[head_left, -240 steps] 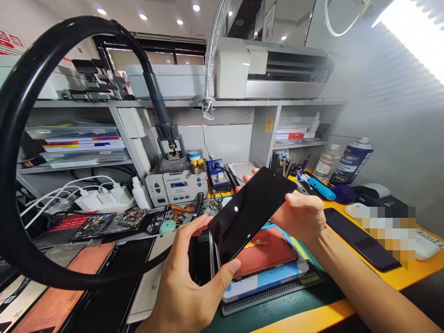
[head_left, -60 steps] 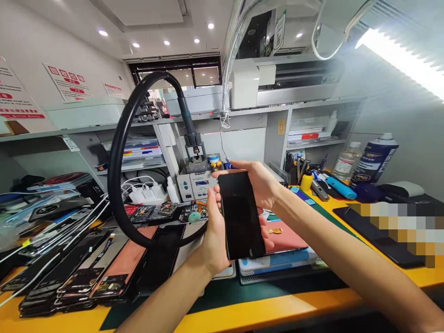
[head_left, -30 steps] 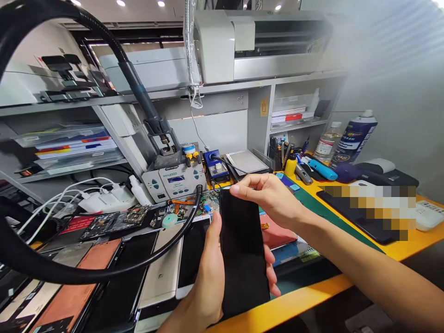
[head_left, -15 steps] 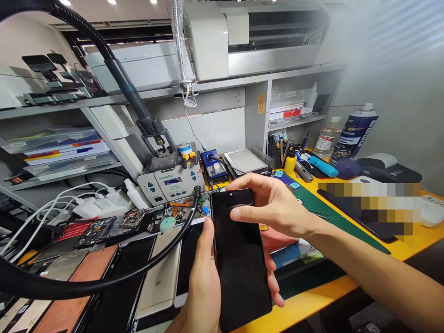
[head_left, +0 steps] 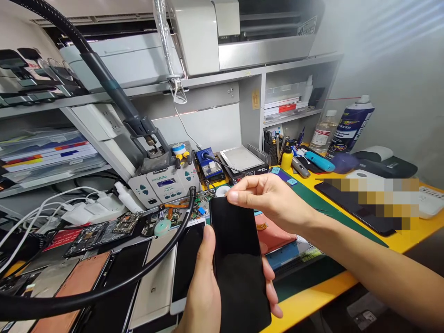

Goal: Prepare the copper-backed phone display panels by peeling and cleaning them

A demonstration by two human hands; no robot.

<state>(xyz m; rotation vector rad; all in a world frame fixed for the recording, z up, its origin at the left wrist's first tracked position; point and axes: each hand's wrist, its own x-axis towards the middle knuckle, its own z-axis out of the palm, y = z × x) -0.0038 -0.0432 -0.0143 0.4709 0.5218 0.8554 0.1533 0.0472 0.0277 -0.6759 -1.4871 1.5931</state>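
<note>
A black smartphone [head_left: 237, 268] stands nearly upright, its dark glossy face toward me. My left hand [head_left: 204, 282] is closed around it, thumb along the left edge and fingertips showing at the right edge. At the phone's top edge, my right hand [head_left: 258, 196] has its thumb and fingers pinched together; whatever sits between the fingertips is too small or hidden to make out. Behind the right hand lie a salmon-coloured sheet [head_left: 277, 231] and a small orange flex cable [head_left: 262, 226].
Left of me lie a gold phone back [head_left: 157, 273], a white-framed phone [head_left: 189, 259] and circuit boards [head_left: 126, 224]. A black hose [head_left: 138, 280] loops across them. A grey soldering station [head_left: 166, 182] stands behind. On the right are another black phone [head_left: 350, 208] and a spray can [head_left: 350, 125].
My right thumb has left the phone's face and now meets the fingers at its top edge. The view has shifted slightly; the left hand keeps its hold.
</note>
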